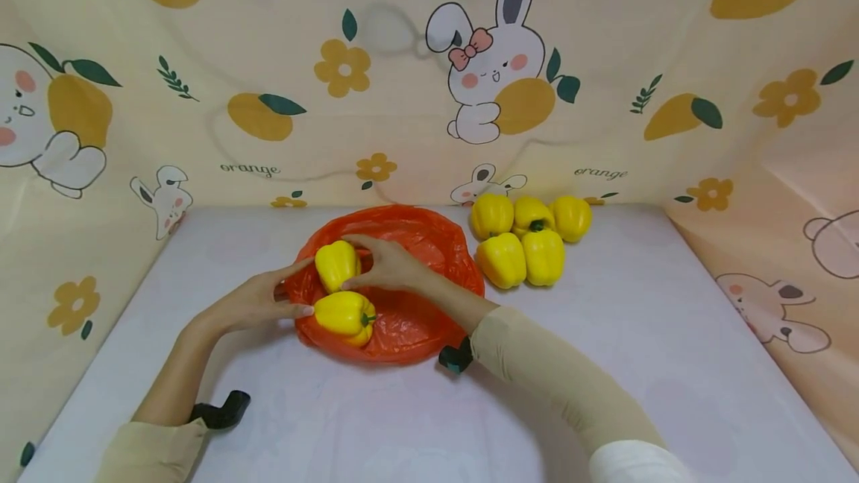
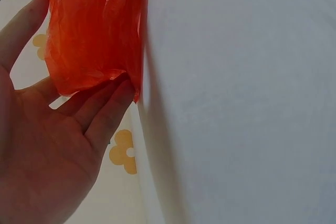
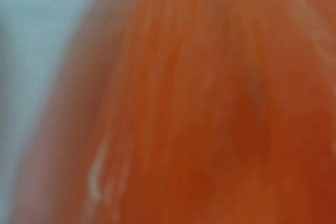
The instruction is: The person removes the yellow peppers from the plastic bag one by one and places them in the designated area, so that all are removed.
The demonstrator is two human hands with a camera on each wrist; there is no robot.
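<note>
A red plastic bag (image 1: 429,244) lies spread wide on the table with its mouth up. Inside its left part are two yellow bell peppers; the front one (image 1: 341,313) lies on its side with its green stem to the right. My right hand (image 1: 389,265) reaches over the bag and holds the rear pepper (image 1: 334,265) between thumb and fingers. At the bag's left side, my left hand (image 1: 251,302) has its fingers and thumb spread, touching the rim. In the left wrist view its fairly straight fingers (image 2: 107,109) lie against the red plastic. Red plastic blurs most of the right wrist view.
Several more yellow bell peppers (image 1: 503,259) stand grouped just right of the bag, near the table's back edge. Printed cloth (image 1: 403,118) rises behind and at both sides of the white table (image 1: 376,423). A black wrist mount (image 1: 223,410) is strapped to the left forearm.
</note>
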